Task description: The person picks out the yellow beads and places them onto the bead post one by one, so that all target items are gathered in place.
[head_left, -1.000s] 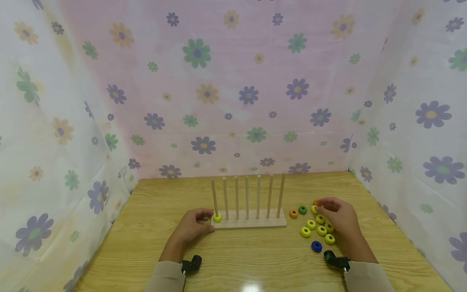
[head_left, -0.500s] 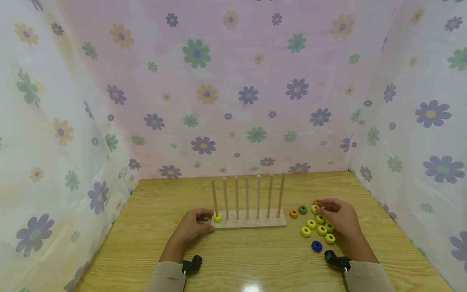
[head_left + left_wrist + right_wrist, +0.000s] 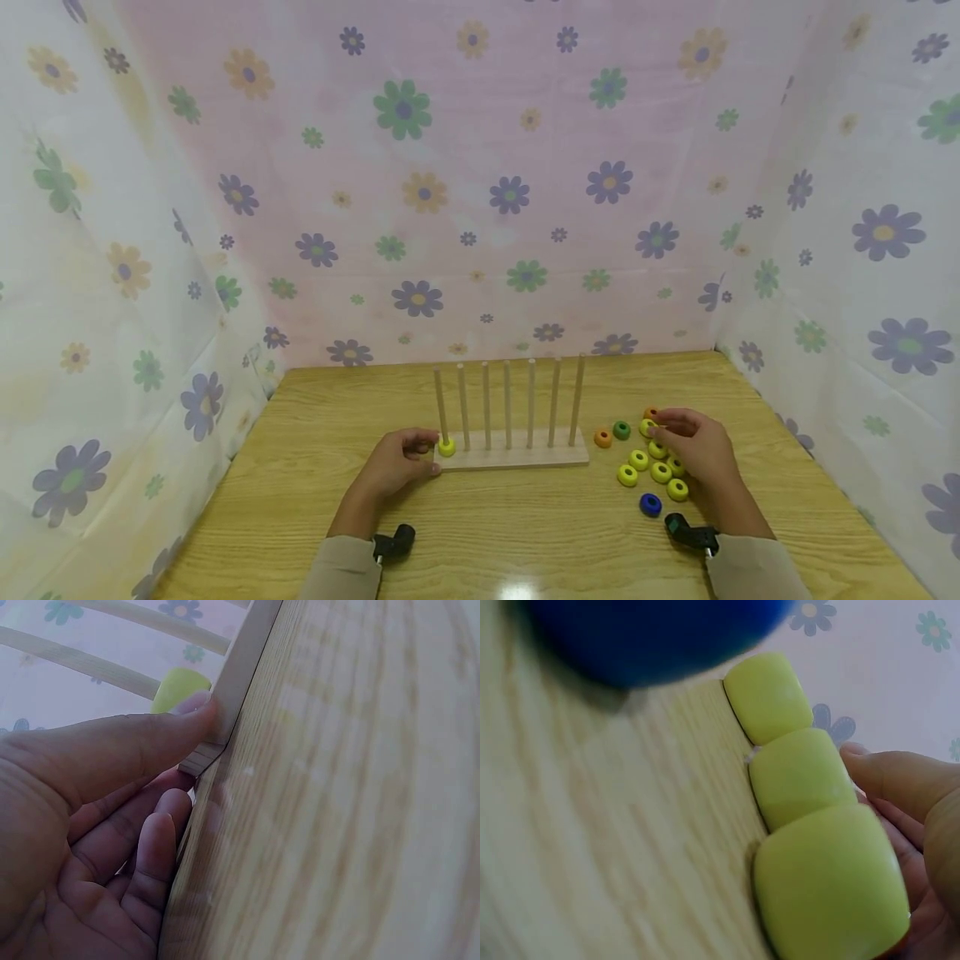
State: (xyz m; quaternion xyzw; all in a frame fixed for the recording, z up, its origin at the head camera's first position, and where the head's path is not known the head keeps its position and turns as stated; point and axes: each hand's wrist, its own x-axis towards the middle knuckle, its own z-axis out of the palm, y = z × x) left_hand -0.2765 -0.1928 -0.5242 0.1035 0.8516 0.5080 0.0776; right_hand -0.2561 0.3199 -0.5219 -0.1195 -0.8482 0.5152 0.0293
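A wooden peg stand (image 3: pixel 517 455) with several upright pegs stands mid-table, a yellow ring (image 3: pixel 447 448) round the foot of its leftmost peg. My left hand (image 3: pixel 396 463) grips the stand's left end. In the left wrist view, the thumb (image 3: pixel 142 742) presses the base (image 3: pixel 244 671) and the fingers curl round its end. My right hand (image 3: pixel 701 446) is at the far side of the loose rings, thumb and index finger at a yellow ring (image 3: pixel 647 428), seemingly pinching it. In the right wrist view, nearer yellow rings (image 3: pixel 829 881) hide those fingertips.
Several yellow rings (image 3: pixel 627 476) lie loose right of the stand. Near them are a blue ring (image 3: pixel 651 505), a green ring (image 3: pixel 622 431) and two orange rings, one left (image 3: pixel 603 438) and one at the back (image 3: pixel 651 413). Flowered cloth (image 3: pixel 480 208) encloses the wooden table (image 3: pixel 337 400).
Both hands stay where they were, apart from a very slight shift of the right hand. Stand and rings look the same, with only a tiny movement of the whole view.
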